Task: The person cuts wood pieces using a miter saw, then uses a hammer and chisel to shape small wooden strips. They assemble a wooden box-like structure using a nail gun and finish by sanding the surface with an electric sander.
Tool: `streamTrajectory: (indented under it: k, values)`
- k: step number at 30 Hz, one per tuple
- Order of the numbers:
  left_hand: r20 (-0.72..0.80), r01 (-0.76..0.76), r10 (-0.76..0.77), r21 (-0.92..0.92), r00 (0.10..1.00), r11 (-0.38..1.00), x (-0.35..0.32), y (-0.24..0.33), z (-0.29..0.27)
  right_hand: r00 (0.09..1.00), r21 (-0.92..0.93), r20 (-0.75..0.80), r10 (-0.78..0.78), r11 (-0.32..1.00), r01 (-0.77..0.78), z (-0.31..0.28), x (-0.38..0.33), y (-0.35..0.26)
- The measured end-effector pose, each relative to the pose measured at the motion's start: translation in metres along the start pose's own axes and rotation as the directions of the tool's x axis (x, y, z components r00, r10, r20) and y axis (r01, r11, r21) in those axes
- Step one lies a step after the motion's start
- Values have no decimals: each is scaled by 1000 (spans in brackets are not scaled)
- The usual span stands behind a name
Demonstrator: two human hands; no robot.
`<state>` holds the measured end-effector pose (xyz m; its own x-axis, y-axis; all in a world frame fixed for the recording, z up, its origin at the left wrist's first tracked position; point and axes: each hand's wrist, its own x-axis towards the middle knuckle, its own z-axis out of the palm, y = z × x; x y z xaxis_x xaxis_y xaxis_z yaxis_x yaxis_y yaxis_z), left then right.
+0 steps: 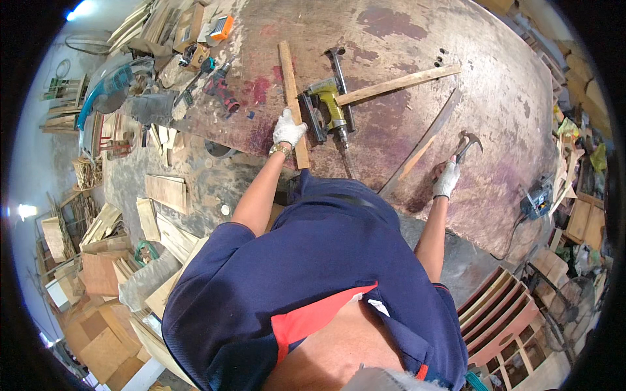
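Note:
My left hand [287, 128], in a white glove, is closed around a narrow wooden strip [287, 72] that lies lengthwise on the worn worktable [404, 39]. My right hand [447, 179], also gloved, grips the handle of a claw hammer [467, 144], its metal head pointing away from me. Between the hands rests a yellow-green nail gun [328, 107] with a black magazine. A second wooden strip [404, 85] reaches from it toward the right. Nearer my right hand lies a long, thin, tapering grey piece [430, 130] with a pale wooden part beside it; its kind is unclear.
A red-and-black cordless drill [223, 91] and a blue circular-bladed saw [107, 98] are at the left. On the right edge of the table sits a dark blue corded power tool [536, 199]. Wood offcuts [166, 191] lie at the lower left; a slatted wooden piece [499, 313] stands lower right.

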<state>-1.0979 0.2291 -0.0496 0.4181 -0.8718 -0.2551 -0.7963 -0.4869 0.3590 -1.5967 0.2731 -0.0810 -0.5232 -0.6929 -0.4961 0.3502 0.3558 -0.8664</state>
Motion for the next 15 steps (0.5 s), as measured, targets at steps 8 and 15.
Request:
streamTrajectory:
  k: [8,15]
  values:
    - [326,277,307,-941,894,193,-6,18,-29,999,102,-38,-5,995,8,-9,-15,22]
    - [376,-8,538,-814,755,580,-71,158,17,963,67,-234,135,990,-122,-17,-59,51]
